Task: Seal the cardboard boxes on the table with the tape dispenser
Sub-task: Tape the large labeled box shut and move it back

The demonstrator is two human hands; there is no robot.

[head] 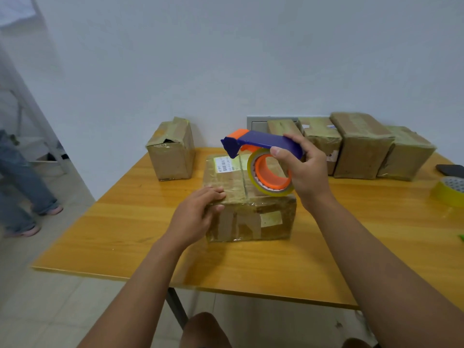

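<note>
Held in the right hand [307,172], above the centre of the frame: the tape dispenser [263,156], blue body with an orange core and a roll of clear yellowish tape. Grip of that hand curled tight round the blue handle, thumb on the near side, cutter end pointing to the upper left and raised over the box, not touching it. Rested on the near left top edge of the middle cardboard box [247,199]: the left hand [198,217], fingers straight and flat, pressing down, holding nothing. Box itself in the middle of the wooden surface [125,234], already wrapped in much old tape, centre seam of the flaps visible, white label at the far end.

Probably light and a bit soft, this box; cardboard likely to give under a hard push, old tape likely slippery. Best held flat from above beside the seam. Dispenser stiff plastic, best taken by the handle, away from the toothed blade.

Also seen: one box [172,151] at upper left, four boxes [361,144] in a row at upper right, spare tape roll [449,194] at right edge.
</note>
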